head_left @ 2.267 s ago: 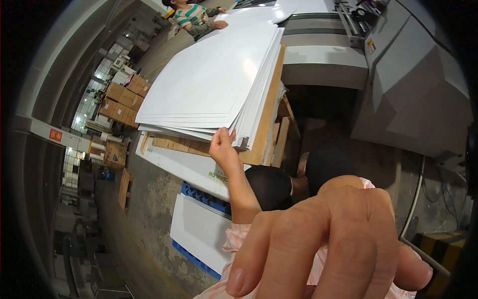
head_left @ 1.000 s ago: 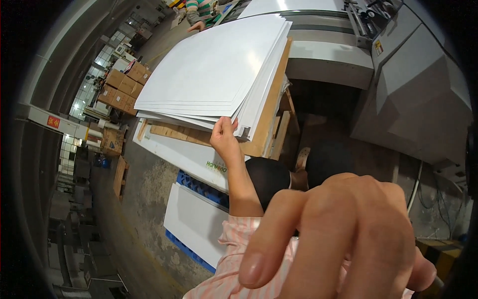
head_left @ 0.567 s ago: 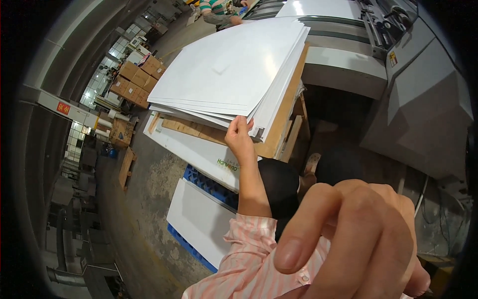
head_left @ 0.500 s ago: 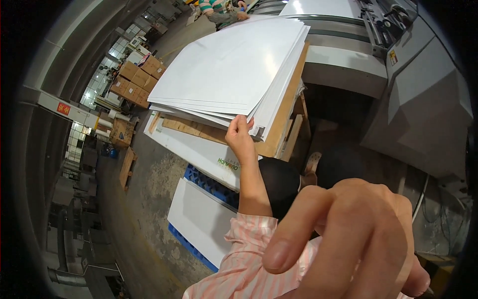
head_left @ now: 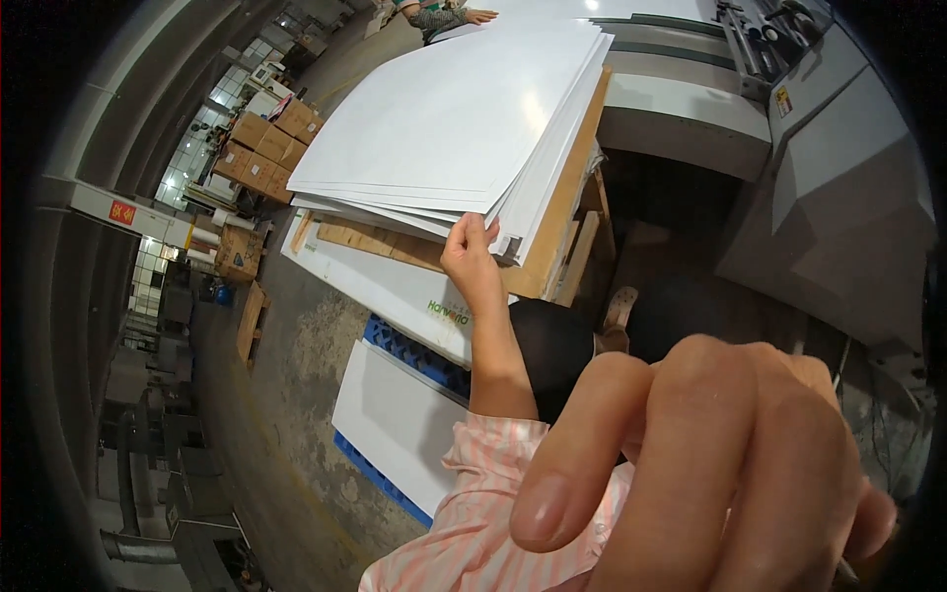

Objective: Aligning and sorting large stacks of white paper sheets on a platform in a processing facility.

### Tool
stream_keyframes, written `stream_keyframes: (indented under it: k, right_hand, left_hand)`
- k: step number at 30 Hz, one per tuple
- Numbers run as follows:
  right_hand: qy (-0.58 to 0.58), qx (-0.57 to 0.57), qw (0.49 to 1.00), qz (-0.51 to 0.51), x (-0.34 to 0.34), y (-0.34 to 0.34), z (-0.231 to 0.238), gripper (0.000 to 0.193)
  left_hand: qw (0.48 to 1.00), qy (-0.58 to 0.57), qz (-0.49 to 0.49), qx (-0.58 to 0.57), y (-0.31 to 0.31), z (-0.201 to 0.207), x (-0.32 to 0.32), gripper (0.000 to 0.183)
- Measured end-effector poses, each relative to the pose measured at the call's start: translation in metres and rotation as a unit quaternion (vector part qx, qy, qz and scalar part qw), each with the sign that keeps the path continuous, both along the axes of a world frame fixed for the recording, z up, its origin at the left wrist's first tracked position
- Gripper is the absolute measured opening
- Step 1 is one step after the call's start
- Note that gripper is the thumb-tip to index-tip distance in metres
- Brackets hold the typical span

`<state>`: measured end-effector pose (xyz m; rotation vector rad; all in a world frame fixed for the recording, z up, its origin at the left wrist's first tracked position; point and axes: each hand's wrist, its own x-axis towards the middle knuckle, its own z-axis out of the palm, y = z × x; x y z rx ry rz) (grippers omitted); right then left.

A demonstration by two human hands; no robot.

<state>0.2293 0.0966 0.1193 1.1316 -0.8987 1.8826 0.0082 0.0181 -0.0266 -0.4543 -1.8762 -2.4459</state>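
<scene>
The big white sheets (head_left: 424,128) lie flat in a stack right in front of the person, on top of a wooden board (head_left: 562,197), with the grey machine (head_left: 681,128) off to the right. Their length seems to run away from the person, slanting over to the right as it goes; the view bends the edges so much that I can't be sure which side is really the longer. One near corner points back at the person, the near edge stretches off to the left from it, and the layers fan apart a little there. The left hand (head_left: 471,255) has that corner, thumb and fingertips drawn together in a narrow pinch on the edges of the sheets, palm clear of the stack and wrist bent up from a pink striped sleeve (head_left: 493,454). The right hand (head_left: 720,454) is up close to the person's head, well apart from the stack, its fingers bent and curled loosely downward; the backs of the fingers hide the palm, so I can't tell if it holds anything. At the far end a co-worker's hand (head_left: 480,17) is spread out flat, just beside the stack's far edge; whether it touches is hard to see. Lower down to the left, a white panel (head_left: 395,419) rests on a blue pallet (head_left: 375,479).
</scene>
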Motion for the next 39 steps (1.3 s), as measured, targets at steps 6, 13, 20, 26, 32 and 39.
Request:
stream_keyframes:
  k: [6, 13, 20, 26, 32, 39]
  right_hand:
    - [0.006, -0.004, 1.0, 0.015, -0.004, -0.001, -0.002, 0.038]
    - [0.008, -0.001, 1.0, 0.013, -0.004, 0.003, -0.004, 0.037]
    - [0.01, 0.013, 1.0, 0.012, -0.007, 0.005, 0.0, 0.037]
    - [0.02, 0.037, 0.999, 0.016, -0.011, 0.005, 0.006, 0.036]
    - [0.023, 0.049, 0.999, -0.002, -0.008, 0.012, 0.008, 0.036]
    - [0.009, 0.032, 0.999, -0.022, -0.002, 0.019, -0.002, 0.035]
  left_hand:
    - [1.0, 0.012, -0.007, 0.007, 0.002, 0.0, 0.003, 0.029]
    - [1.0, 0.0, -0.003, 0.008, 0.003, 0.004, 0.004, 0.023]
    - [1.0, 0.001, -0.004, 0.011, 0.003, 0.001, 0.001, 0.022]
    - [1.0, 0.006, -0.008, 0.008, 0.0, -0.004, -0.001, 0.024]
    - [1.0, 0.006, -0.011, 0.005, 0.002, -0.001, 0.002, 0.021]
    - [1.0, 0.003, -0.012, 0.015, 0.007, 0.004, -0.003, 0.024]
